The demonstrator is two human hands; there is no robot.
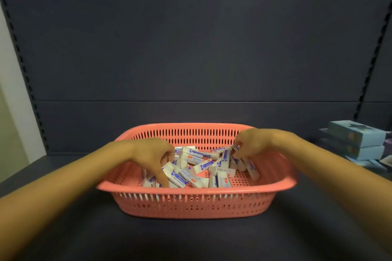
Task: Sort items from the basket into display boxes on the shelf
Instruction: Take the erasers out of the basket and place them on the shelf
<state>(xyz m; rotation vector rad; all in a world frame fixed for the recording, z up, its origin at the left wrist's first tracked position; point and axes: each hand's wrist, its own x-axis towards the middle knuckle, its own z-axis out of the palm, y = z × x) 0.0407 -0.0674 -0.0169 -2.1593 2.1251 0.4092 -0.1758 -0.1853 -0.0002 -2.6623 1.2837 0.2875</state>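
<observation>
My left hand (152, 153), fingers spread, digs into white sleeved blocks (199, 167) heaped in the slotted pink plastic basket (191, 201), mid-shelf; I can't tell its grip. My right hand (252, 140) pinches one. Pale-blue cardboard boxes (356, 142) stack far right on the matte dark shelf (63, 229).

Both hands bare: left hand (151, 154), right hand (253, 141); forearms (74, 176) uncovered from wrist to frame edge; wrists (273, 140) slim; fingers (158, 174) slender; outlines soft with motion blur; nail detail too blurred to tell
</observation>
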